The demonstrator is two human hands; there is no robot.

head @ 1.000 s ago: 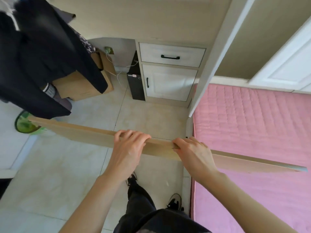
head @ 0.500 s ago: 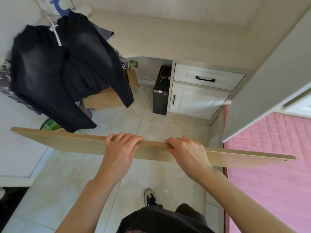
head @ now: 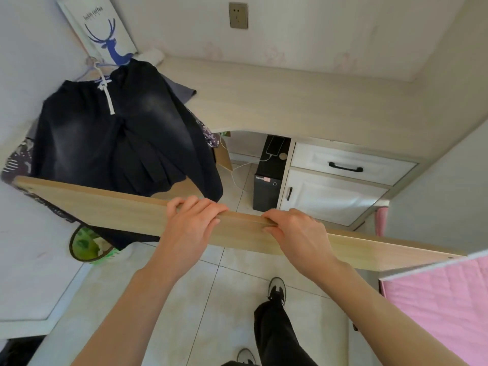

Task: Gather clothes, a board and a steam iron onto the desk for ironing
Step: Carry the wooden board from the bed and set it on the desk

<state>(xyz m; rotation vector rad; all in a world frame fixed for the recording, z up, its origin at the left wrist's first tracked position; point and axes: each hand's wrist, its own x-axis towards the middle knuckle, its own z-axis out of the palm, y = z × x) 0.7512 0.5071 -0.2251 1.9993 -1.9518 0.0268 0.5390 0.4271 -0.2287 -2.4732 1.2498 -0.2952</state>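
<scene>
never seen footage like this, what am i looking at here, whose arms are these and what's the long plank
There is no machine here. The camera is worn on a person's head and looks forward and down, so the two bare arms reaching in from below are that person's own. The left hand and the right hand each curl over the top edge of a long wooden board, holding it in the air in front of a desk. The board is not on the desk yet. Dark clothes lie on the desk's left end and hang over its edge, and a deer picture leans in the corner behind them. Under the desk stands a black computer tower; a pink mattress shows at lower right.
</scene>
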